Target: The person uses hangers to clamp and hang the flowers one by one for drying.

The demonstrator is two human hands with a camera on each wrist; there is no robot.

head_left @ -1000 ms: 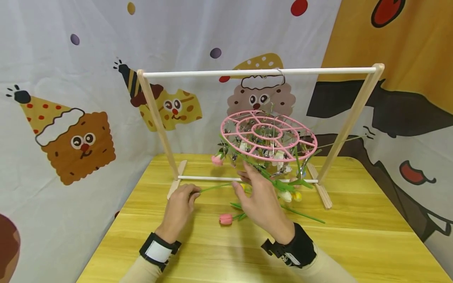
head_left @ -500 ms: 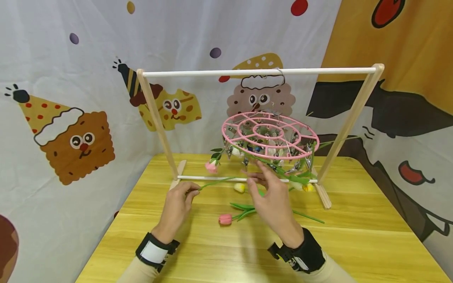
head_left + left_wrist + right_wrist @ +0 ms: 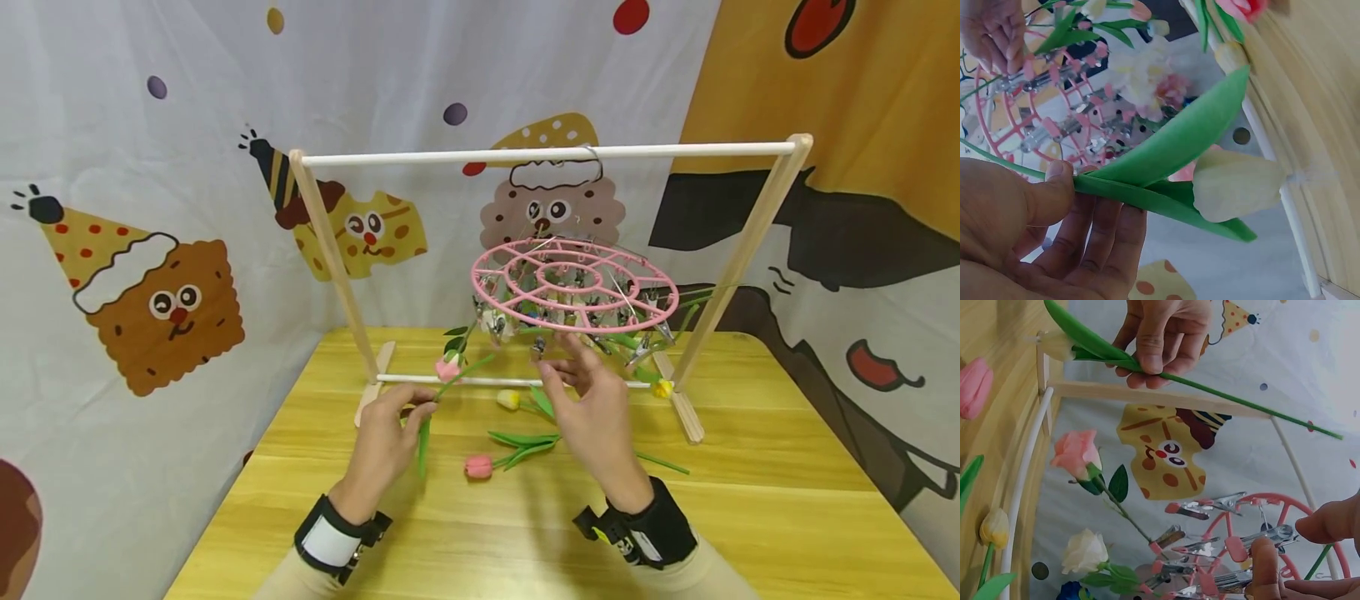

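Observation:
A white tulip (image 3: 1235, 184) with green leaves is pinched by its stem between the thumb and fingers of my left hand (image 3: 386, 442), left of the hanger; its bloom points down in the right wrist view. A round pink clip hanger (image 3: 577, 327) hangs from the white rod of a wooden stand. My right hand (image 3: 596, 417) is at the hanger's near underside, its thumb and a finger about a metal clip (image 3: 1266, 540) with a pink tip. A pink rose (image 3: 1079, 455) and a white rose (image 3: 1085, 552) hang head down from other clips.
On the wooden table (image 3: 465, 533) lie a pink tulip (image 3: 478, 467) and a yellow tulip (image 3: 508, 400). The stand's posts (image 3: 333, 258) rise on both sides, with a lower white rod (image 3: 408, 379) between them. A patterned cloth (image 3: 225, 83) hangs behind.
The hanger has turned, its clips and flowers shifting round. My right hand has moved rightward to a clip. My left hand has tilted the white tulip, its stem end now pointing up.

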